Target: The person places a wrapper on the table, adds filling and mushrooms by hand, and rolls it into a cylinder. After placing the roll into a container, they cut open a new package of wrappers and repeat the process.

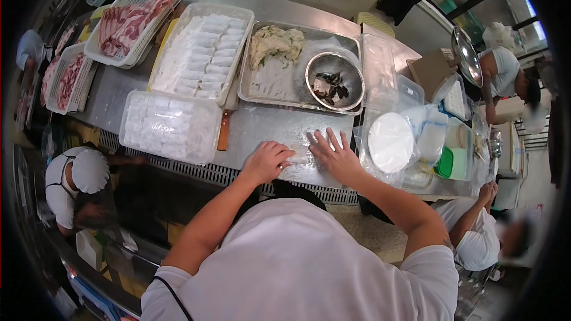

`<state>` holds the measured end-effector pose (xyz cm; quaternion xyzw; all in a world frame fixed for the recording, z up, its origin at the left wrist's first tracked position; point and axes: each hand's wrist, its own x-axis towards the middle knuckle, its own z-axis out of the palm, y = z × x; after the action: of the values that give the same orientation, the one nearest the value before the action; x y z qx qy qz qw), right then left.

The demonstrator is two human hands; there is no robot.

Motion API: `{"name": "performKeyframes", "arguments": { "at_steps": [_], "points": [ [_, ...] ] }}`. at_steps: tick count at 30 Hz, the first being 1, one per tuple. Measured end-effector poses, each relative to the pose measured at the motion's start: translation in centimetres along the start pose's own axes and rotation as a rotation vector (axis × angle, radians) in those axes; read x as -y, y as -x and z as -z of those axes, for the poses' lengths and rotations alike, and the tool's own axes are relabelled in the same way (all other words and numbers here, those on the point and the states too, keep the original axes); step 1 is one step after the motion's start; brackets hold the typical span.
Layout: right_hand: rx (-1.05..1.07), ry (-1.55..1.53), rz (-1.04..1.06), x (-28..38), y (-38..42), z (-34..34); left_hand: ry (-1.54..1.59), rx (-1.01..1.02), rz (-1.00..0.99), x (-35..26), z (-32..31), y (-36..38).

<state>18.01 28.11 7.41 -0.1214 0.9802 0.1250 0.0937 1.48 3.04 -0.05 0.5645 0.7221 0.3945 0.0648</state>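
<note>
On the steel table, a small whitish rice-paper roll [298,155] lies between my hands. My left hand [267,161] has its fingers curled round the roll's left end. My right hand [336,157] rests with fingers spread at the roll's right end. Just right of it is a stack of round white wrappers [391,142] on plastic. Beyond my hands, a metal tray [250,92] holds pale filling [276,46] with green bits and a steel bowl [354,71] with dark pieces inside.
Rows of white rolls fill a plastic tray [244,13], and a lidded container [128,125] holds more. Beside it lies a wooden-handled knife [223,131]. Baskets of raw meat [134,27] stand far left. Clear containers [428,137] crowd the right. Other people work on both sides.
</note>
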Motion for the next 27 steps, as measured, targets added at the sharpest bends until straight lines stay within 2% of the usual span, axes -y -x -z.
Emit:
{"name": "performKeyframes", "arguments": {
  "at_steps": [2,3,6,11,15,23,27],
  "points": [
    [-0.031,-0.153,-0.094,1.7,0.1,0.9,0.003,0.007,0.011,-0.2,0.2,-0.1],
    [-0.222,-0.44,-0.121,2.9,-0.5,0.7,0.003,0.011,0.012,-0.2,0.1,-0.2],
    [-0.373,-0.82,-0.181,6.3,-2.7,0.7,-0.013,0.024,0.029,0.0,0.0,-0.6],
    [-0.517,-0.677,-0.261,7.1,-4.5,-1.6,-0.029,0.05,0.097,0.1,0.0,-1.6],
    [-0.543,-0.595,-0.267,5.6,-5.4,-1.4,0.04,-0.027,0.081,0.2,0.6,-2.3],
    [-0.452,-0.627,-0.307,4.1,-6.1,-0.9,-0.143,-0.092,0.071,1.1,-0.2,-3.5],
    [-0.407,-0.658,-0.276,3.5,-6.9,0.3,-0.16,-0.147,0.213,0.3,0.4,-4.0]
  ]
}}
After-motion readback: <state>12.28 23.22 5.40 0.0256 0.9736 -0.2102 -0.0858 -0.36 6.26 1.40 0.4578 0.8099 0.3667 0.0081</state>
